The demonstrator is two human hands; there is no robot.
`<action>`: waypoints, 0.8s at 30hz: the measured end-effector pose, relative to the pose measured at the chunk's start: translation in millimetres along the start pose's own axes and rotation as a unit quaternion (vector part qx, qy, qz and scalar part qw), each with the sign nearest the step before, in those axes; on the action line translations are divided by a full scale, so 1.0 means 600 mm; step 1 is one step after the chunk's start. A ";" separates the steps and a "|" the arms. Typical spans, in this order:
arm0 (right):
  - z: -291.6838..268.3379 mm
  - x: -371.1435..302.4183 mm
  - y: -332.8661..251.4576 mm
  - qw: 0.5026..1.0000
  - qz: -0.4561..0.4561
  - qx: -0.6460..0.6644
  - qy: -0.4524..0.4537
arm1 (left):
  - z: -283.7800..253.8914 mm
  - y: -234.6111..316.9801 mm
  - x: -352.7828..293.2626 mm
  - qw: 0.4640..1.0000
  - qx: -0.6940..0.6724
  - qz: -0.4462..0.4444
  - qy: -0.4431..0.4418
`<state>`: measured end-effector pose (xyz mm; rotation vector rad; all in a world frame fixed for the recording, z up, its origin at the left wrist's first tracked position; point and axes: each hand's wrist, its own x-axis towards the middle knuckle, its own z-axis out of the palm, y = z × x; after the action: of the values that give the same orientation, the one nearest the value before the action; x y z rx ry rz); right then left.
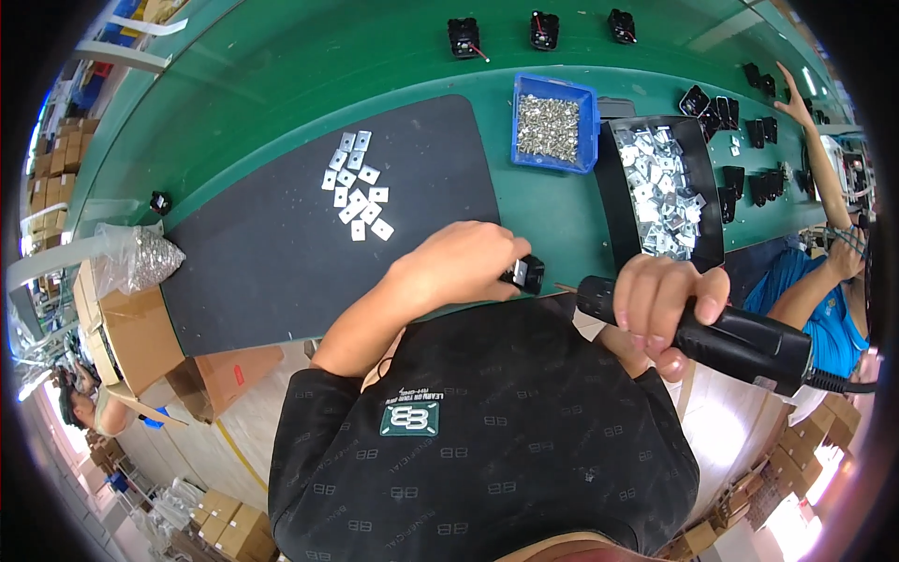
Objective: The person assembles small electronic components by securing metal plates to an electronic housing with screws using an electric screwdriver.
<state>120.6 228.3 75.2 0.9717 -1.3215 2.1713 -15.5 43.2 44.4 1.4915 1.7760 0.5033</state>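
My left hand (468, 260) is closed on a small black plastic housing (531, 274) at the near edge of the bench; a bit of bright metal shows on it. Wrapped round a black corded electric screwdriver (740, 342) is my right hand (667, 309). The screwdriver's thin bit points left toward the housing, with a small gap between them. On the dark mat (253, 234), several flat metal plates with holes (358, 192) lie in a loose cluster to the left of my left hand.
A blue bin of small screws (548, 126) and a black tray of metal plates (665, 187) stand beyond my hands. Several black housings (464, 37) sit along the green bench. A clear bag (140, 258) lies at left, above a cardboard box (136, 328). Another person (824, 290) works at right.
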 end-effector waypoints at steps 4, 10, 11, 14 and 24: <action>0.020 -0.043 0.020 0.961 -0.038 -0.129 0.241 | -0.055 -0.079 -0.013 0.966 0.062 -0.017 0.250; -0.026 -0.092 0.080 0.838 0.123 -0.371 0.381 | -0.187 -0.296 -0.020 0.814 0.249 -0.205 0.483; -0.028 -0.092 0.086 0.822 0.161 -0.382 0.390 | -0.192 -0.329 -0.025 0.805 0.260 -0.222 0.484; -0.036 -0.086 0.100 0.803 0.200 -0.382 0.412 | -0.177 -0.404 -0.045 0.803 0.247 -0.296 0.456; -0.061 -0.077 0.129 0.763 0.187 -0.446 0.430 | -0.094 -0.272 -0.078 0.823 0.205 -0.253 0.465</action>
<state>87.9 225.1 -16.6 -0.6428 -1.7558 1.4661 -163.7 -32.2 -21.3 0.9620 3.0993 0.6494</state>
